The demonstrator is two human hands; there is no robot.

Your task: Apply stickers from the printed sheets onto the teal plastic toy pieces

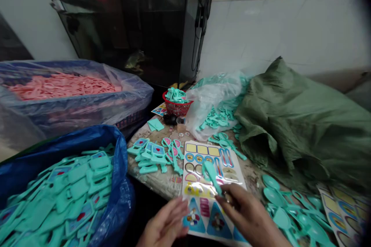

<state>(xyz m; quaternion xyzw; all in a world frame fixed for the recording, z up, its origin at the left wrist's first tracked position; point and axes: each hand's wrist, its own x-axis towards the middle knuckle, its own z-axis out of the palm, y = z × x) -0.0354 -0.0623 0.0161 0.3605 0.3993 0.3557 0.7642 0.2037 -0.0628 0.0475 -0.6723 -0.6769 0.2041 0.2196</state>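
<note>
Right hand pinches teal piece above sticker sheet | left hand loosely open, apparently empty, at sheet's near-left edge | we judge: piece-over-sheet handling; next move calls for steady pinch, free left fingers

Left hand extends loosely while right hand pinches.

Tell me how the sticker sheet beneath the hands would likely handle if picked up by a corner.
The sticker sheet would probably bend or sag, since it looks thin and broad. It is likely light for its area, showing little thickness. Its face may be somewhat slippery, judging by the glossy glare.
</note>
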